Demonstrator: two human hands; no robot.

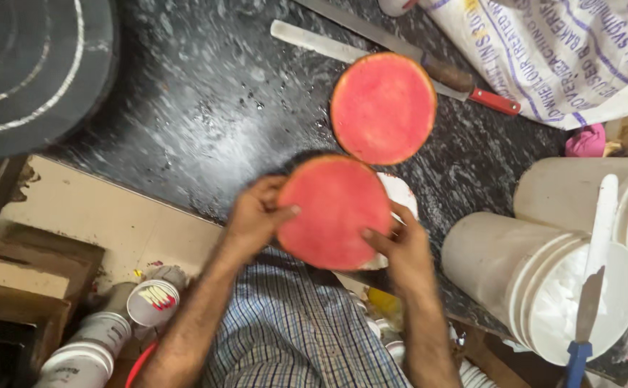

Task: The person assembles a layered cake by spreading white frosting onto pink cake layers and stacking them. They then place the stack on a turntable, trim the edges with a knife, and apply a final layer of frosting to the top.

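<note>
Both hands, left hand [256, 215] and right hand [400, 248], grip a round pink cake layer [334, 212] from either side, over the dark bench [206, 108]; another pink layer [383, 108] lies just beyond.

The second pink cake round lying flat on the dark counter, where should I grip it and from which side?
Probably by its rim, with both hands on opposite edges, as the left hand and right hand grip the held cake round. The flat cake round is thin, wide and looks soft. Come from the near side: two knives lie against its far edge.
</note>
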